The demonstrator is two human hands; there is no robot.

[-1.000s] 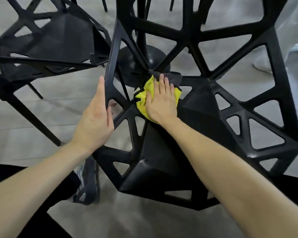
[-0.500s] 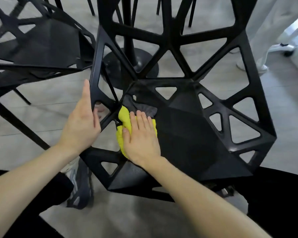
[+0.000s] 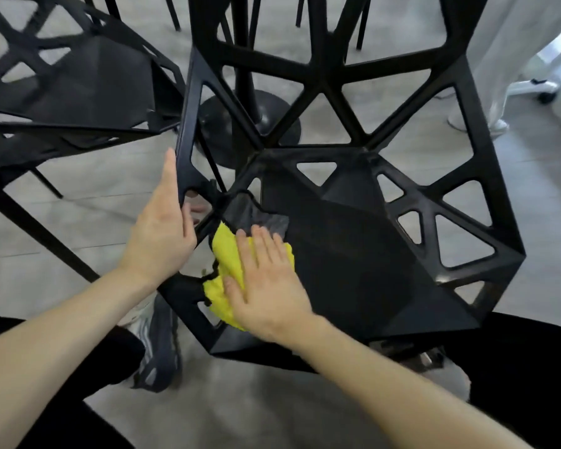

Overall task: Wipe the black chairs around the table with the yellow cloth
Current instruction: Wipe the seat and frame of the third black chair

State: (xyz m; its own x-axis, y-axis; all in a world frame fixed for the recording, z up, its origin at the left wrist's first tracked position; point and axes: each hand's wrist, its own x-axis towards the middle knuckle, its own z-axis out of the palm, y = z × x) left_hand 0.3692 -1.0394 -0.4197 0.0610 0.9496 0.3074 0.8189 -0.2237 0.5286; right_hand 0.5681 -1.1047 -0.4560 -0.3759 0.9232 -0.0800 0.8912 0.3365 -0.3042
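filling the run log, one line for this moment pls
step: wiping seat | right hand: flat on yellow cloth | left hand: holds black chair armrest

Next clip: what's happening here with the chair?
A person is wiping a black plastic chair with triangular cut-outs. The right hand presses a yellow cloth flat against the left side of the seat. The left hand holds the chair's left armrest frame. A second black chair stands to the left, untouched.

Both hands forward, left hand [image 3: 162,231] thumb-hooked, right hand [image 3: 266,283] flat
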